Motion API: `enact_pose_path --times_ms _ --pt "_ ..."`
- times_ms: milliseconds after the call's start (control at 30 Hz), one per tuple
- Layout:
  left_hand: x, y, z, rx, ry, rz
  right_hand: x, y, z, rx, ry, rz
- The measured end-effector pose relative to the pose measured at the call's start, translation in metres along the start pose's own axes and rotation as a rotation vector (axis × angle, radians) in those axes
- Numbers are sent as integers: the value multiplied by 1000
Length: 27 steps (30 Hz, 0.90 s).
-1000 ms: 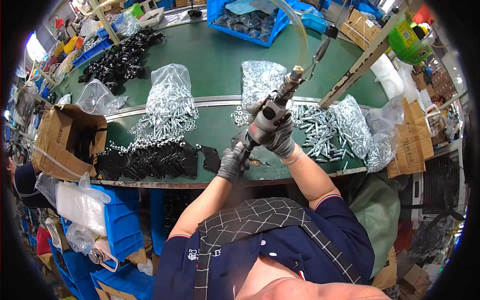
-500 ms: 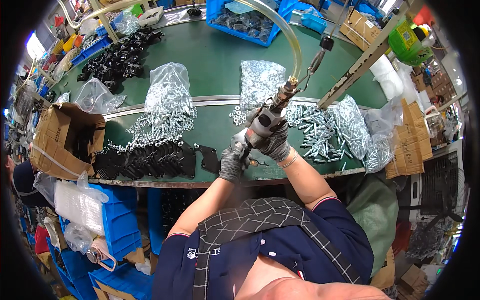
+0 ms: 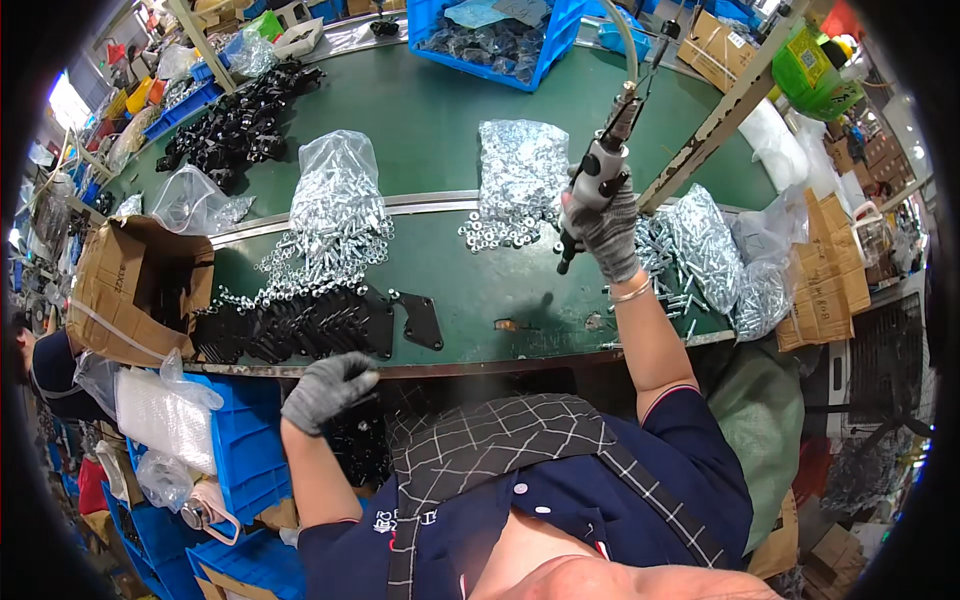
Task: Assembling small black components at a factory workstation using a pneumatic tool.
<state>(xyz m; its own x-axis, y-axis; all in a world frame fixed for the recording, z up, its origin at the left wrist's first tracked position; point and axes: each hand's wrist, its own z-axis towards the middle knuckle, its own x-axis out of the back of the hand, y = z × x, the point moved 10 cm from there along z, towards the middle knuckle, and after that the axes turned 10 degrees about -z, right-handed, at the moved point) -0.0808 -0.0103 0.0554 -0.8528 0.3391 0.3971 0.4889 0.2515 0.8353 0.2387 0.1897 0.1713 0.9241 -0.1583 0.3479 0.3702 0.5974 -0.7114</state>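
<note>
My right hand [image 3: 609, 232], in a grey knit glove, is wrapped round a pneumatic screwdriver [image 3: 600, 172]. The tool is raised over the right side of the green bench, its black tip slanting down to the left. My left hand [image 3: 328, 393], gloved the same way, is just off the bench's front edge above a blue bin of black parts [image 3: 358, 445]. Its thumb and forefinger are apart, and I see nothing between them. Nearest to it on the bench lie a row of black plates [image 3: 300, 325] and one separate black plate [image 3: 420, 320].
Nuts [image 3: 500, 232] and bolts [image 3: 665, 255] spill from clear bags along the bench. An open cardboard box [image 3: 130, 285] stands at the left. A metal post [image 3: 720, 120] rises at the right. Behind are a blue crate [image 3: 540, 70] and a black heap of parts [image 3: 235, 125].
My hands have parted. The right has lifted the screwdriver up and to the right; the left has let go near the tool's tip and moved left, down past the bench edge.
</note>
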Motion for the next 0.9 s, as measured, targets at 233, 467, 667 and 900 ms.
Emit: enact_pose_path --times_ms 233,467,667,900 --pt "-36 12 86 429 291 668 13 22 6 31 -91 -100" --pt "-54 5 126 329 75 774 10 146 -89 -207 -1303 -1180" --pt "-54 14 120 338 111 708 27 137 -107 -56 -1220 -1326" --pt "-41 17 121 -188 403 482 68 154 -120 -229 -882 -1223"
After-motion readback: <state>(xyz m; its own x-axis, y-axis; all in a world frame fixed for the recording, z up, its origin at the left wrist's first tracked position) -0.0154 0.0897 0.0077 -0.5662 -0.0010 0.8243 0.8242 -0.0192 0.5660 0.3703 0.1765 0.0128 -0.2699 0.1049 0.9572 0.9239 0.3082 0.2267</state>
